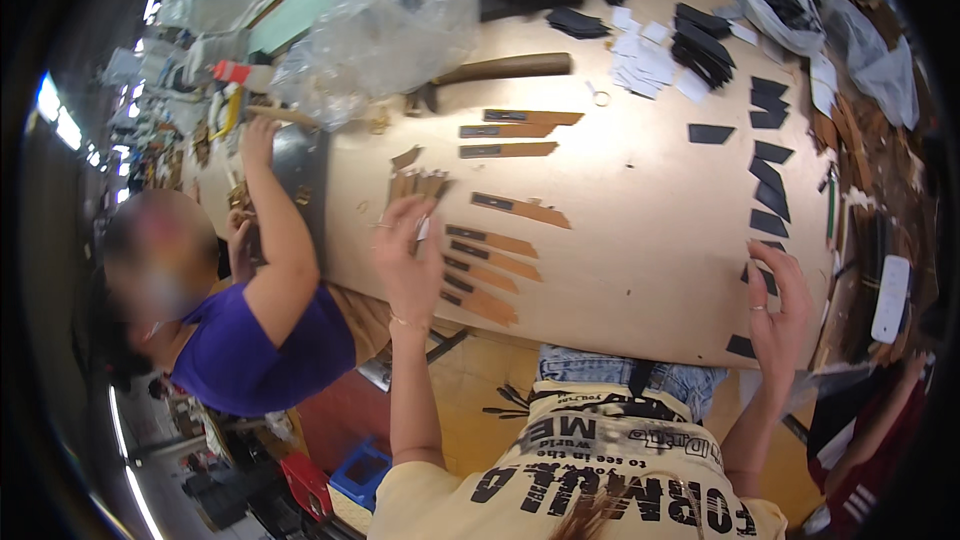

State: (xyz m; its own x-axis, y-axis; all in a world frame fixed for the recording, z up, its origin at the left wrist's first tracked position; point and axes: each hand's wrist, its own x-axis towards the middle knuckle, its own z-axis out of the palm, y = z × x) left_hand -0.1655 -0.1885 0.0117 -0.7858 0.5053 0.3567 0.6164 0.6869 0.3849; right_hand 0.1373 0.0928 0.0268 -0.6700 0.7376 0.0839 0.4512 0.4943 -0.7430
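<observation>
My left hand (408,255) is over the left part of the table, fingers bent, a small white piece (423,229) showing between thumb and fingers. Just beyond it lies a bundle of brown strips (415,183). To its right are separate brown leather-like strips (505,240), each with a black patch at one end; more (525,130) lie farther back. My right hand (783,300) is at the table's right side, thumb and fingers apart, over a black four-sided piece (765,281). Similar black pieces (768,190) run in a column beyond it.
Farther back are white paper slips (640,60), black piece stacks (703,45), a hammer (500,70) and a clear plastic bag (385,30). A co-worker in purple (265,340) sits at the left. Scraps and a white remote-like object (890,298) lie along the right edge.
</observation>
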